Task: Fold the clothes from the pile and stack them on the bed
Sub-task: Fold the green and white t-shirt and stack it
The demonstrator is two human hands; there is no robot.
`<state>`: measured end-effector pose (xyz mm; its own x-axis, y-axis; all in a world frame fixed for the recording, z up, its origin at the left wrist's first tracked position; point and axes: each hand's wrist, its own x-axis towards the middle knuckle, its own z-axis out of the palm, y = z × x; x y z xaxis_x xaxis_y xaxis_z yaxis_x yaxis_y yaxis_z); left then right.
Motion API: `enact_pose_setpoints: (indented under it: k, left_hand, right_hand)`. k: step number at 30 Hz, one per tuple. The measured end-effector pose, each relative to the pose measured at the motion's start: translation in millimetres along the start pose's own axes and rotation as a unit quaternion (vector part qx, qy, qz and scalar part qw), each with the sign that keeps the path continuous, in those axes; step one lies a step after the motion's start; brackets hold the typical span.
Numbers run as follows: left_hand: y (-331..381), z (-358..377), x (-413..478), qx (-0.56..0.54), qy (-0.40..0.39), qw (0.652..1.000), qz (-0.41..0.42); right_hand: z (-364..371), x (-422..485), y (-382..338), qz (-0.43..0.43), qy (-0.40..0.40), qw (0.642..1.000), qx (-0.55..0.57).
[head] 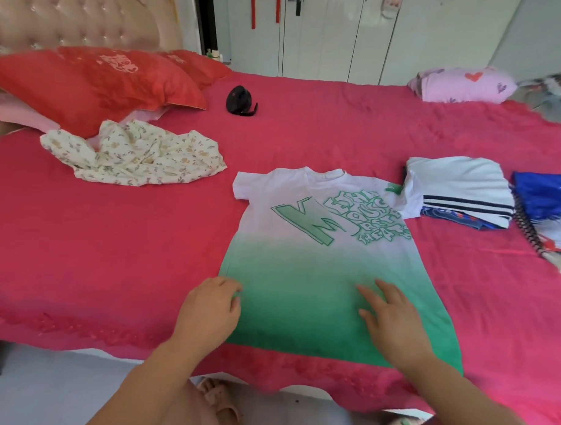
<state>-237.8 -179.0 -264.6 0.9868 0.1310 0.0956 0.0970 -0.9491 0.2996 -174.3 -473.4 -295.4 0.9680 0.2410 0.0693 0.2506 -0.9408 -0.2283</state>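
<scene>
T-shirt, white fading to green with green lettering on the chest, lies flat and face up on the bed, collar away from the person, hem at the near edge. The left hand is at the shirt's left side edge near the hem, fingers curled, thumb and fingers pinching a bit of green fabric. The right hand is right of that pinch on the lower green part, fingers straight and spread, pressing flat, grasping nothing. The shirt's far right sleeve reaches the folded stack, whose top piece is white with dark stripes, beyond and right of the right hand; can't tell if the sleeve is over or under it. Just right of the stack is a blue garment with a braided cord, cut off by the frame edge. Beyond and left of the pinch, well apart, is a crumpled floral garment, unfolded, touching the red pillows. A small black object lies farther back, straight beyond the pinch; can't tell what it is. A pink bundle with hearts sits far beyond the right hand. White wardrobe doors stand behind.
</scene>
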Motion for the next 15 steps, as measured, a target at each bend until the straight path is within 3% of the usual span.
enact_pose_setpoints:
  k: [6,12,15]
  left_hand:
    - [89,17,66,-0.009,-0.072,0.989,0.13]
    - [155,39,129,-0.005,-0.104,0.979,0.177]
    - [161,61,151,0.045,-0.144,0.971,0.186]
  right_hand:
    - [-10,18,36,0.05,-0.026,0.998,-0.018]
    - [-18,51,66,0.054,-0.063,0.997,-0.008]
    - [-16,58,80,0.029,-0.079,0.994,-0.064]
